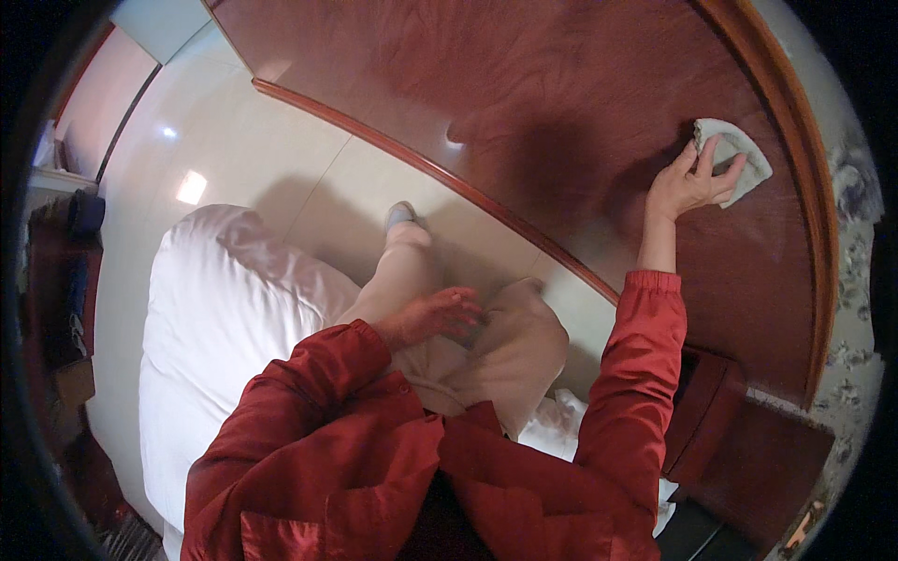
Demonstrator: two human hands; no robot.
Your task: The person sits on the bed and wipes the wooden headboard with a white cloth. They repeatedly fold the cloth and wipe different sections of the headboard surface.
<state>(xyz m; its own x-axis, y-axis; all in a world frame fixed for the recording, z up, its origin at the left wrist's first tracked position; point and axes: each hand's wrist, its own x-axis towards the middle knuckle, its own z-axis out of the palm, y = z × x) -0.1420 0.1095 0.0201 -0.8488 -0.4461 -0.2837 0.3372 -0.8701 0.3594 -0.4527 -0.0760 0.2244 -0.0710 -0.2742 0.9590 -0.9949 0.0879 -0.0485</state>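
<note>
My right hand [691, 179] reaches out at the upper right and presses a folded pale cloth [754, 165] against a dark red-brown wooden panel [519, 91]. The fingers are spread over the cloth, which lies near the panel's curved wooden edge trim [807, 154]. My left hand [438, 313] hangs over my lap with its fingers loosely bent and apart, holding nothing. It is slightly blurred and well away from the panel.
A bed with white bedding [210, 336] is at the left. Pale floor tiles [302, 154] run along the panel's lower wooden trim [435, 172]. At the lower right stands a dark red wooden cabinet [758, 449]. Dark furniture with items on it lines the far left, beside patterned wallpaper's opposite side [852, 280].
</note>
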